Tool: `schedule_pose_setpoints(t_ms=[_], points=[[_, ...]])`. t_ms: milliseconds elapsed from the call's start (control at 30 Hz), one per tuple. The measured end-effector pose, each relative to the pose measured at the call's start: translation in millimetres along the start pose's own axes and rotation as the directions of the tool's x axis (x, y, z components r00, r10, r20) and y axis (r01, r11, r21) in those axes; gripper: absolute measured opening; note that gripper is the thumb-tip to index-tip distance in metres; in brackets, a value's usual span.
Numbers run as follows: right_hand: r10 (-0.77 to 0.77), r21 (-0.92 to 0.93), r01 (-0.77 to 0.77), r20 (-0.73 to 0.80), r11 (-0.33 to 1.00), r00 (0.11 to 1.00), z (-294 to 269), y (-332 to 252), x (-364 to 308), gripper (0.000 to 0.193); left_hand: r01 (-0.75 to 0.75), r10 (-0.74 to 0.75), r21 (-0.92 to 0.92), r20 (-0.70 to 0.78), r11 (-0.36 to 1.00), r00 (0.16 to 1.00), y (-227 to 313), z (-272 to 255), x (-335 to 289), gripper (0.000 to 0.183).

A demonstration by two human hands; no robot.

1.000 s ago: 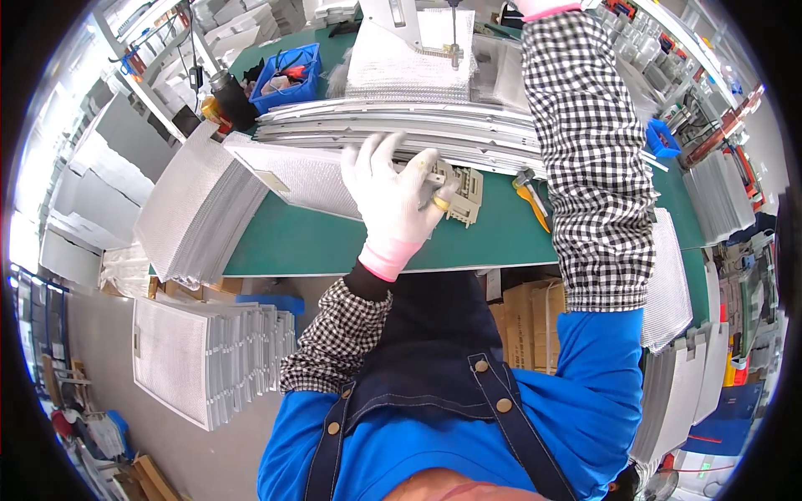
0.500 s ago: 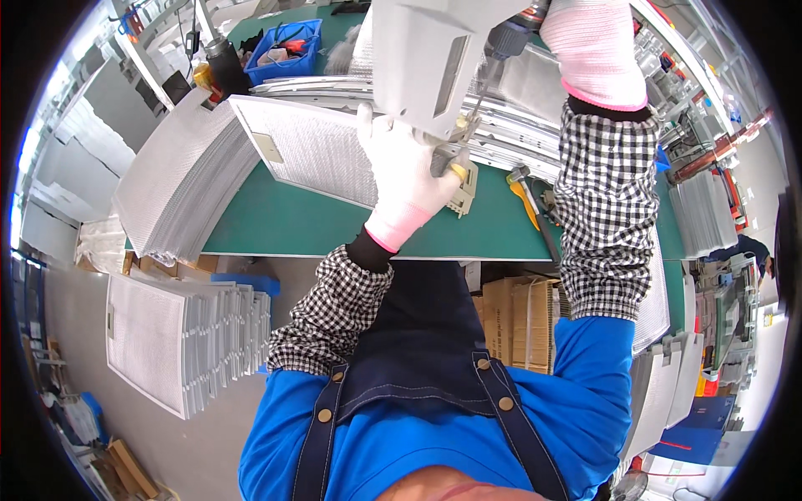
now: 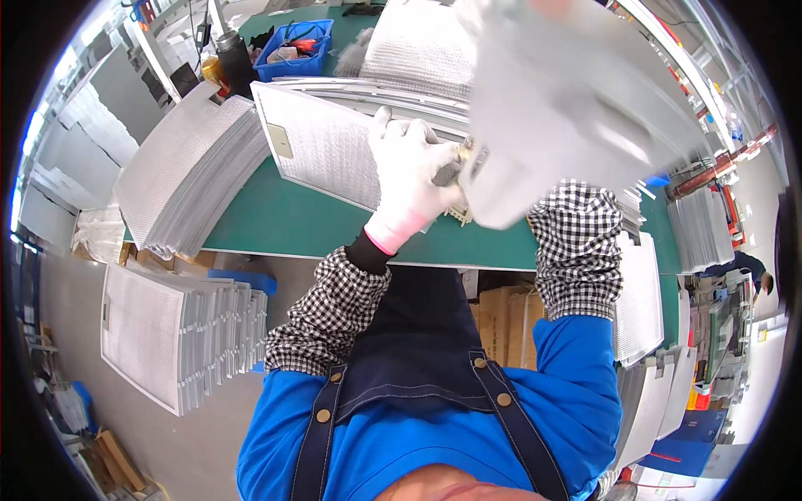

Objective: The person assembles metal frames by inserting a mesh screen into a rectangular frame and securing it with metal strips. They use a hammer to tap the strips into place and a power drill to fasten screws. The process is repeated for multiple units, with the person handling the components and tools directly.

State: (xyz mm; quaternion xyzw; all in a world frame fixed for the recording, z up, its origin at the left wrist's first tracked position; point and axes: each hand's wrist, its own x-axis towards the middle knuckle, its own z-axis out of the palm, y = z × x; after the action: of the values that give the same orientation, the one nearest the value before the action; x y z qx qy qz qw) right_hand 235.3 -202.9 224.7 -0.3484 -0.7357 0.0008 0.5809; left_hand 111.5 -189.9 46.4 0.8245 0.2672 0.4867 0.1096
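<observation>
My left hand, in a white glove with a pink cuff, closes round the right end of a silver mesh panel with a thin metal frame. The panel lies tilted over the green table. By my left thumb a pale beige plastic piece partly shows. A large grey-white housing with a slot, smeared by motion, hangs close before the view and covers my right hand. Only the checked right sleeve is visible below it, so the fingers are hidden.
Mesh panels are stacked at the table's left and on the floor. A blue bin with tools, a dark bottle and metal strips lie along the back. More panels stand at right.
The grey-white housing has swung right and toward me, now covering my right hand, the power tool and the hammer. My right forearm has drawn back. My left hand stays on the panel.
</observation>
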Motion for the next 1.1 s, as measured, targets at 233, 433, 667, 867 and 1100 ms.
schedule_pose_setpoints(t_ms=[233,433,667,867,1100], points=[[0.098,0.116,-0.093,-0.043,0.989,0.994,3,5,-2,0.026,-0.121,0.128,0.054,-0.139,0.991,0.982,14,-19,12,0.025],[0.158,0.267,-0.134,-0.067,0.954,0.985,10,8,4,0.027,-0.060,0.066,0.041,-0.153,0.997,0.986,2,-3,2,0.025],[0.197,0.428,-0.123,-0.133,0.895,0.971,-11,-14,4,0.029,-0.075,0.087,0.061,-0.220,0.995,0.972,16,-4,-3,0.047],[0.156,0.591,-0.023,-0.175,0.807,0.972,-38,-32,-3,0.031,-0.116,0.133,0.078,-0.267,0.990,0.954,5,-88,-44,0.077],[0.121,0.740,0.002,-0.113,0.673,0.986,-40,-44,-1,0.032,0.394,-0.894,-0.877,-0.082,0.274,0.439,-114,-227,-149,0.058]])
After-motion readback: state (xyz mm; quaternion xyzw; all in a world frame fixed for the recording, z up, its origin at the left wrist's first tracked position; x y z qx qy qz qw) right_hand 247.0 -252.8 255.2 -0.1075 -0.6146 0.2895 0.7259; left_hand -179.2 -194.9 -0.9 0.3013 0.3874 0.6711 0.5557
